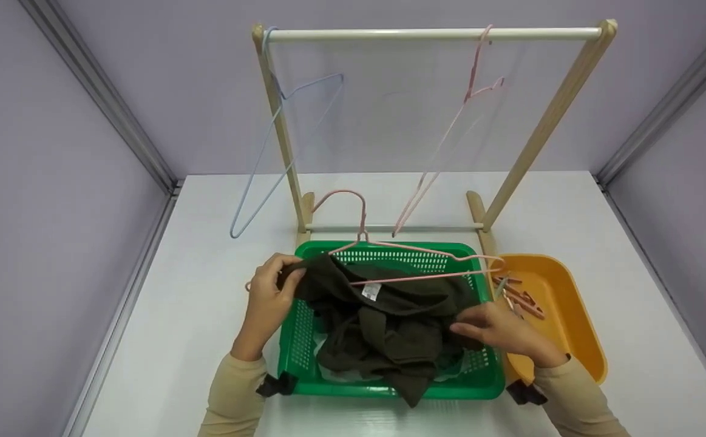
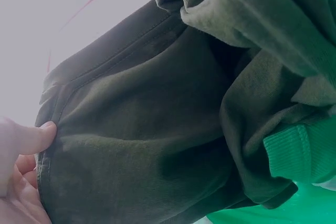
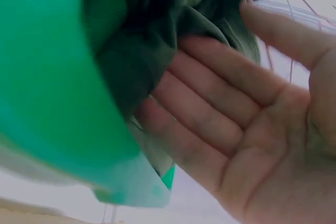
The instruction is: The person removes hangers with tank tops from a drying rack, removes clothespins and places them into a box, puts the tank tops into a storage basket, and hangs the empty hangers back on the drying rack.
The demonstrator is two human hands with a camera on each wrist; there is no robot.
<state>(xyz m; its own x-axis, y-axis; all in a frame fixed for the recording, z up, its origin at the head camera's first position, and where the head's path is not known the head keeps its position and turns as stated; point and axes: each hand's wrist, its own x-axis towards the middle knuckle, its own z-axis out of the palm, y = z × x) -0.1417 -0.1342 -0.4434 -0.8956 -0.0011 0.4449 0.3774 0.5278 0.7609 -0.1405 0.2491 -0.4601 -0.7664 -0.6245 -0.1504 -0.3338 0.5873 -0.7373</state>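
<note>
A dark olive knit garment (image 1: 401, 334) with a white label (image 1: 371, 292) lies bunched over the green basket (image 1: 288, 358). My left hand (image 1: 271, 294) pinches its edge between thumb and fingers; the left wrist view shows the thumb on a stitched hem (image 2: 47, 156). A pink hanger (image 1: 419, 247) lies across the garment. Its left part passes behind the cloth, and its right end sticks out past the basket rim. My right hand (image 1: 501, 331), fingers extended, touches the garment's right side; in the right wrist view its fingertips are partly behind the cloth.
A wooden rack with a white bar (image 1: 389, 35) stands behind the basket. A blue hanger (image 1: 255, 164) and another pink hanger (image 1: 444, 145) hang from it. At right, a yellow tray (image 1: 577, 303) holds several clothespins (image 1: 526, 301).
</note>
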